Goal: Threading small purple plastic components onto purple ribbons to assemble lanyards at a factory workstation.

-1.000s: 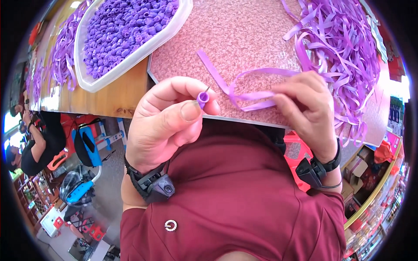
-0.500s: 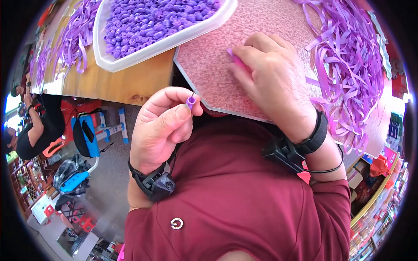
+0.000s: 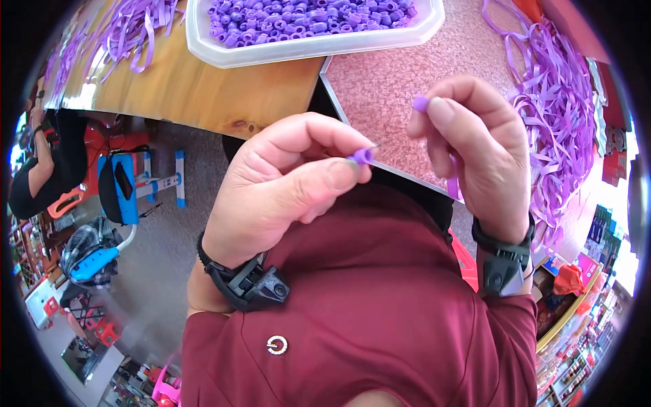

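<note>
My left hand (image 3: 278, 180) pinches a small purple bead (image 3: 363, 157) between thumb and forefinger, its hollow end turned to the right. A thin dark tip shows beside the bead, too small to make out well. Across from it, my right hand (image 3: 485, 139) holds a purple ribbon (image 3: 420, 104) by its end, which sticks out past the thumb and forefinger. More of this ribbon hangs below the palm. The two hands are apart, above the near edge of the pink-topped table (image 3: 386, 95).
A white plastic tray (image 3: 319, 51) of purple beads stands at the back, across the wooden table (image 3: 196, 95) and the pink one. Loose purple ribbons (image 3: 553, 136) are heaped at right, with another bunch (image 3: 132, 34) at far left. Another person's arm (image 3: 42, 159) shows at left.
My right hand has lifted off the pink table and turned over, bringing the ribbon's end up toward the bead. My left hand has moved right with the bead. The view has shifted.
</note>
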Tool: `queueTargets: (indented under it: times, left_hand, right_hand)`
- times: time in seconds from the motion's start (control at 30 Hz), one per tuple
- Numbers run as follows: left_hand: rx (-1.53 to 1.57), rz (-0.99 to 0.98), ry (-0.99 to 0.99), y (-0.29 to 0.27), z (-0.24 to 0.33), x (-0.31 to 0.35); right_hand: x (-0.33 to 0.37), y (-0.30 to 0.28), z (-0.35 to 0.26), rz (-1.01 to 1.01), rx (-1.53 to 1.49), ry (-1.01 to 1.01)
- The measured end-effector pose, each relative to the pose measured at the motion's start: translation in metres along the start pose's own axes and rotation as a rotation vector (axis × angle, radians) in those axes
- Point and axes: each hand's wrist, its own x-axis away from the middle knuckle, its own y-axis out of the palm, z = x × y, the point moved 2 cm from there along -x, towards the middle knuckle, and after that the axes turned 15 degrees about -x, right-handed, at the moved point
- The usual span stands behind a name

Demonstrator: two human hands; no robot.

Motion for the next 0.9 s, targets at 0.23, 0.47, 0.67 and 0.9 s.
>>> queueTargets:
  times: [0.23,0.47,0.67,0.9]
  left_hand:
    - [-0.017,0.022,0.008,0.023,0.013,-0.005]
    - [-0.058,-0.032,0.064,0.029,0.010,-0.010]
    - [-0.079,-0.056,0.086,0.030,0.006,-0.011]
    - [-0.110,-0.045,0.076,0.032,0.005,-0.011]
  right_hand:
    - [0.017,0.006,0.001,-0.056,-0.075,-0.075]
    - [0.026,0.004,0.001,-0.059,-0.168,-0.091]
    - [0.028,-0.004,0.002,-0.069,-0.120,-0.111]
    - [0.029,-0.009,0.002,-0.082,-0.054,-0.140]
